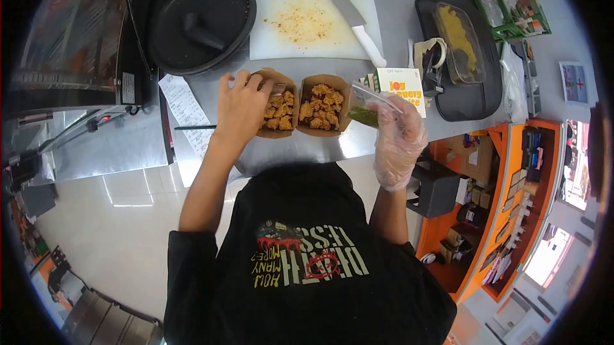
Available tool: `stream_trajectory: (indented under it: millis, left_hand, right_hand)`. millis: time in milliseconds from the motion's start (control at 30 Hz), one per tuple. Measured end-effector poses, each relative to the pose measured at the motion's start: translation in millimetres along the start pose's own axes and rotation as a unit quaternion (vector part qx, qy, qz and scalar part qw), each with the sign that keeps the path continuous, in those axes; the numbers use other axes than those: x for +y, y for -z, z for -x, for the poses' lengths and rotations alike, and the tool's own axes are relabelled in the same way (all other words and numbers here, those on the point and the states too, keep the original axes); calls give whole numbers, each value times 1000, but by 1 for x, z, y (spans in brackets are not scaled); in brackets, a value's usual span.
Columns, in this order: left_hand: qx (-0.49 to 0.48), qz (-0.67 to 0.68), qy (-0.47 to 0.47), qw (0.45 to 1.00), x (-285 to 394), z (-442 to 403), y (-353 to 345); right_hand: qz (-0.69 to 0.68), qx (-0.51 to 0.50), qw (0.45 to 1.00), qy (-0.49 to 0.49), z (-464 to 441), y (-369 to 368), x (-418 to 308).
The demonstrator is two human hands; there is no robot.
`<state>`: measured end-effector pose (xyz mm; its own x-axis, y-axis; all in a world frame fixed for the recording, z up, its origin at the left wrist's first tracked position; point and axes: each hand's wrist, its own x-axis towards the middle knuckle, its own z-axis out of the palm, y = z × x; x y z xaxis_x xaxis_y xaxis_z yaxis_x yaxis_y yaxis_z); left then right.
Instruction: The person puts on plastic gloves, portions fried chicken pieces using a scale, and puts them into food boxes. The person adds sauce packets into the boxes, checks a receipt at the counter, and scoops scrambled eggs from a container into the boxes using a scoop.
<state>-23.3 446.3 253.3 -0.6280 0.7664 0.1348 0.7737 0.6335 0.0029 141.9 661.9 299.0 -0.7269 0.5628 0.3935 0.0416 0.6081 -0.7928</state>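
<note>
Two open brown cardboard boxes stand side by side, the left box [294,129] and the right box [345,92], both holding fried, browned pieces [321,107]. My left hand [244,103], bare, is over the left box with its fingers bent down at the rim. A small greyish, shiny item shows beside its fingertips; what it is stays unclear. My right hand [400,140], in a clear plastic glove, is closed on a clear zip bag [366,107] with green contents, just right of the right box.
Behind the boxes lie a white cutting board [272,9] with crumbs and a large knife [342,2]. A black stone mortar [185,6] stands at left, above a paper receipt [185,103]. At right are a printed carton [400,82] and a black tray [476,105] bearing a food container.
</note>
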Motion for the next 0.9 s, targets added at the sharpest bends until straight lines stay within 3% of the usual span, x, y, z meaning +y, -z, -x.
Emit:
stream_trajectory:
  millis: [33, 133, 233, 533, 667, 767, 867, 900]
  left_hand:
    - [12, 20, 24, 999, 8, 2, 10]
    - [70, 161, -43, 984, 51, 1, 21]
    - [82, 166, -114, 976, 91, -24, -19]
    - [-104, 117, -98, 983, 93, -30, -22]
    - [-13, 128, -112, 985, 92, -19, -29]
    - [46, 179, -102, 977, 95, -8, -22]
    - [109, 258, -45, 959, 89, 10, 1]
    - [151, 289, -18, 945, 91, 14, 12]
  right_hand:
    - [-38, 36, 998, -21, 1, -3, -4]
    - [-119, 61, 987, -85, 7, -5, -9]
    - [-159, 66, 978, -114, 7, -10, -13]
    - [-149, 40, 983, -99, 5, -12, -6]
    - [-74, 27, 997, -23, -5, -21, 5]
    - [-30, -51, 996, 62, -20, -26, -3]
    - [-22, -85, 994, 64, -20, -30, -6]
    - [-108, -88, 990, -26, -11, -35, -2]
